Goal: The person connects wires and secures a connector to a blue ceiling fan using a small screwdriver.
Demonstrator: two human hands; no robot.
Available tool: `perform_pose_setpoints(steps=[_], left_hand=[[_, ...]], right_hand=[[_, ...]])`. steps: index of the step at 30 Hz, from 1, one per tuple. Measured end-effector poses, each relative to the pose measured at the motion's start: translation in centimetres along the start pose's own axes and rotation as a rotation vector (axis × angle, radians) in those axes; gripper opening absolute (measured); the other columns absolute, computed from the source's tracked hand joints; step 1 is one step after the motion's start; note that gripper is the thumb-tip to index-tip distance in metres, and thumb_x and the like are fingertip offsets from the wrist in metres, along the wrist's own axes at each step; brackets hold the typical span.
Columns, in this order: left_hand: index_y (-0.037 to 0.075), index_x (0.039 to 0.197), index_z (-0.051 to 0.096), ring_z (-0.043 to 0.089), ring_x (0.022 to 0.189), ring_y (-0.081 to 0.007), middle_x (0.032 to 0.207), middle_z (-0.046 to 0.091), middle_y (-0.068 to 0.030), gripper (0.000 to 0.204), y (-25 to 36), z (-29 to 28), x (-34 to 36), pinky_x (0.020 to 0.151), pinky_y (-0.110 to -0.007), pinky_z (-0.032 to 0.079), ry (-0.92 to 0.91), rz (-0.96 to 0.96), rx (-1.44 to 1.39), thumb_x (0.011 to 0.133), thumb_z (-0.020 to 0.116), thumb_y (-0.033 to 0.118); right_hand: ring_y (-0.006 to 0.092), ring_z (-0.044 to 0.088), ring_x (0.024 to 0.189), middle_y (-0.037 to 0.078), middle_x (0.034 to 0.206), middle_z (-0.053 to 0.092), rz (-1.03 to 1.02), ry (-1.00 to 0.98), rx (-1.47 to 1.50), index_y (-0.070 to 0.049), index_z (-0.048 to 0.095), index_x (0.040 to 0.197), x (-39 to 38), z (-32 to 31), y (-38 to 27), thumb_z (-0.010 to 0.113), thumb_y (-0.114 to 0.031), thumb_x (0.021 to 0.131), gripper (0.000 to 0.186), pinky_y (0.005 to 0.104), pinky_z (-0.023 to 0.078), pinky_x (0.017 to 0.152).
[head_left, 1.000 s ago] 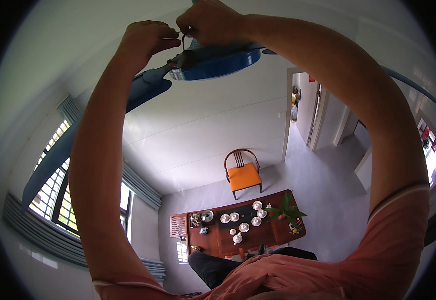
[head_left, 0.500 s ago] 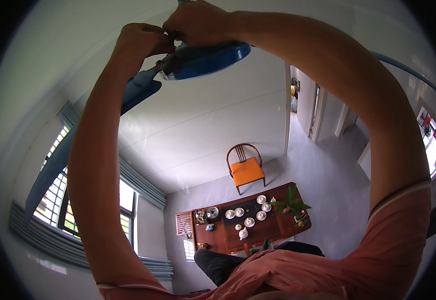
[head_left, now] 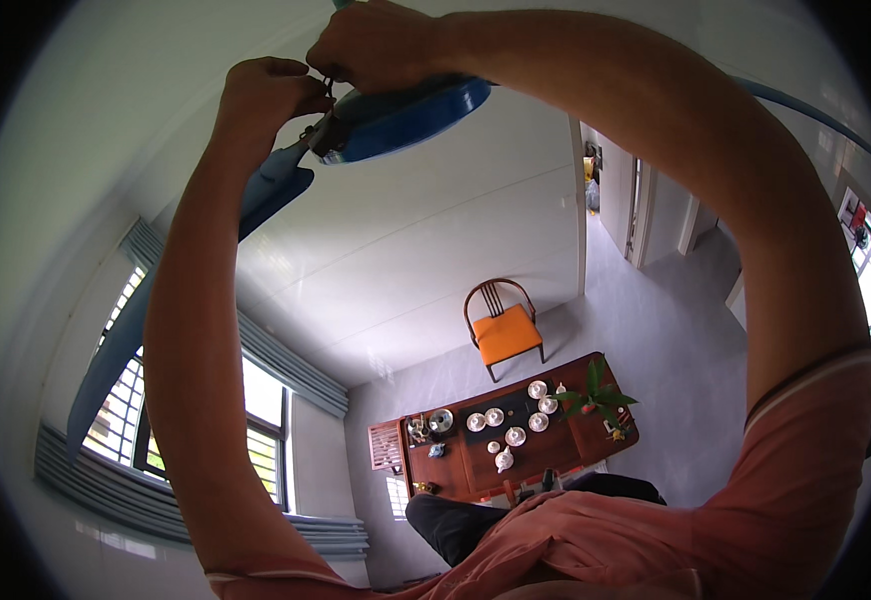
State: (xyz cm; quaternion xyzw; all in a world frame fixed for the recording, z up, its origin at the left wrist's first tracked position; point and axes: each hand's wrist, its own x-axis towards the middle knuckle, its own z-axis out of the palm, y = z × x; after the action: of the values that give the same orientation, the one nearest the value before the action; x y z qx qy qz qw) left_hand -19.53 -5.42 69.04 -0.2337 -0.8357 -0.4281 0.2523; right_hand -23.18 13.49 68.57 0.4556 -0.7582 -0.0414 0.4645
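Observation:
Both my arms reach up to a blue ceiling fan, whose round motor housing hangs at the top of the view. My left hand is beside the housing, above the root of a blue fan blade, thumb and fingers closing toward a small dark piece. What this piece is I cannot make out. My right hand is over the top of the housing, its fingers curled down to the same spot. Whatever it grips is hidden. A dark bracket joins the blade to the housing.
Below stands a wooden tea table with several white lidded cups, a white teapot and a green plant. Behind it is a chair with an orange seat. Another fan blade extends right; curtains frame the left window.
The view has shifted slightly, so the table and chair appear farther right. My fingertips, close together before, now show a small gap with the dark piece between them.

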Motion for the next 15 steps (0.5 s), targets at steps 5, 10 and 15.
perform_pose_setpoints(steps=[5,10,15], left_hand=[[-0.019,0.115,0.064,0.076,0.087,-0.0253,0.098,0.074,-0.0220,0.037,0.95,0.33,-0.20,0.084,-0.031,0.063,-0.040,0.018,0.046,0.085,0.070,0.002],[-0.017,0.113,0.066,0.076,0.086,-0.0250,0.097,0.074,-0.0220,0.034,0.90,0.37,-0.07,0.081,-0.032,0.063,-0.031,0.033,0.213,0.083,0.070,0.000],[-0.016,0.110,0.067,0.076,0.079,-0.0251,0.093,0.074,-0.0195,0.030,0.88,0.60,-0.08,0.079,-0.033,0.064,-0.023,0.007,0.086,0.084,0.070,-0.001]], right_hand=[[0.0303,0.073,0.093,0.012,0.093,0.076,0.020,-0.030,-0.016,-0.010,0.075,0.097,0.01,-0.12,0.11,0.068,-0.005,0.082,0.018,0.0442,0.059,0.079],[0.0311,0.073,0.092,0.013,0.092,0.075,-0.003,-0.004,0.009,-0.010,0.075,0.096,0.13,0.14,-0.03,0.068,-0.005,0.081,0.018,0.0447,0.059,0.079],[0.0325,0.073,0.091,0.015,0.092,0.074,-0.005,0.002,0.005,-0.009,0.075,0.096,0.47,0.32,0.40,0.067,-0.005,0.081,0.017,0.0456,0.059,0.079]])
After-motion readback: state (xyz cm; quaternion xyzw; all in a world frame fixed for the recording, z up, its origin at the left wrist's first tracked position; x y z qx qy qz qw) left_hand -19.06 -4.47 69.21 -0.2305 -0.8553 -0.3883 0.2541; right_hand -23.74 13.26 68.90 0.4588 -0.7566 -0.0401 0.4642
